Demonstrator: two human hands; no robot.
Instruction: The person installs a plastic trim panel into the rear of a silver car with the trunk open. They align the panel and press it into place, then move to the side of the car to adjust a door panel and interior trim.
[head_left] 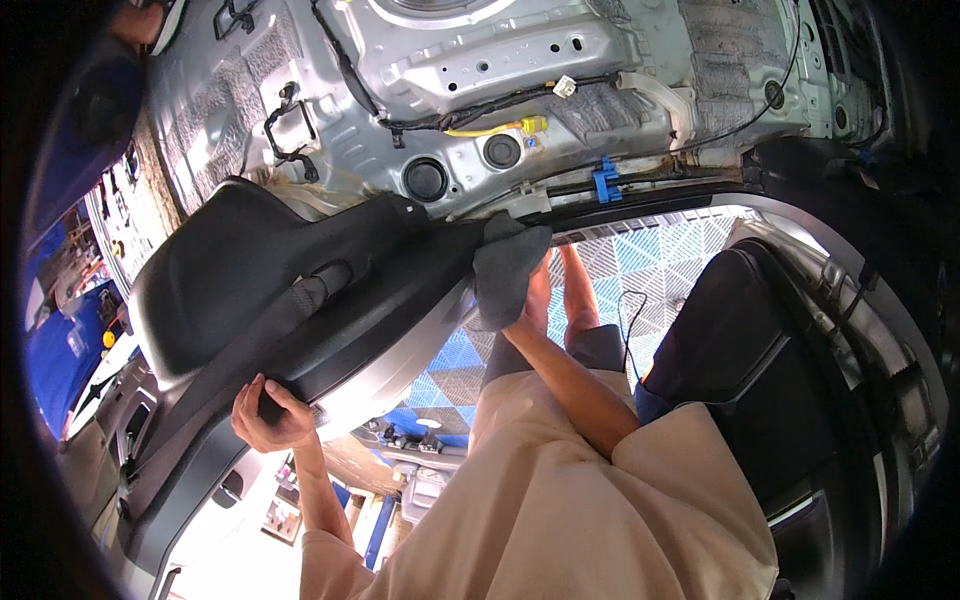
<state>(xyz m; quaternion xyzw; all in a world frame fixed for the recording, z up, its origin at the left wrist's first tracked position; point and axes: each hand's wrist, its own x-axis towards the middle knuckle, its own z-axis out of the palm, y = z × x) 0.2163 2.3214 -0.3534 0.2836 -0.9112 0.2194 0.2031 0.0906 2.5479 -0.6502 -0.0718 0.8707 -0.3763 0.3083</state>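
Note:
My left hand (pixel 270 418) is closed round the edge of a large black plastic trim panel (pixel 340 345), fingers over it and thumb on the inner side. A belt strap (pixel 312 290) comes through a slot in this panel. My right hand (pixel 516 324) reaches up to the panel's far end. There a loose dark grey fabric flap (pixel 508 268) covers most of it, and its fingers are hidden. Whether that hand grips the flap or the panel behind it cannot be told.
Ahead lies a bare metal car floor (pixel 440 65) with black wiring, a yellow connector (pixel 534 125) and a blue clip (pixel 606 180). On the right stands a black seat back or panel (pixel 760 370). Blue and grey floor tiles (pixel 650 245) show below. Another person's arm (pixel 135 22) is at upper left.

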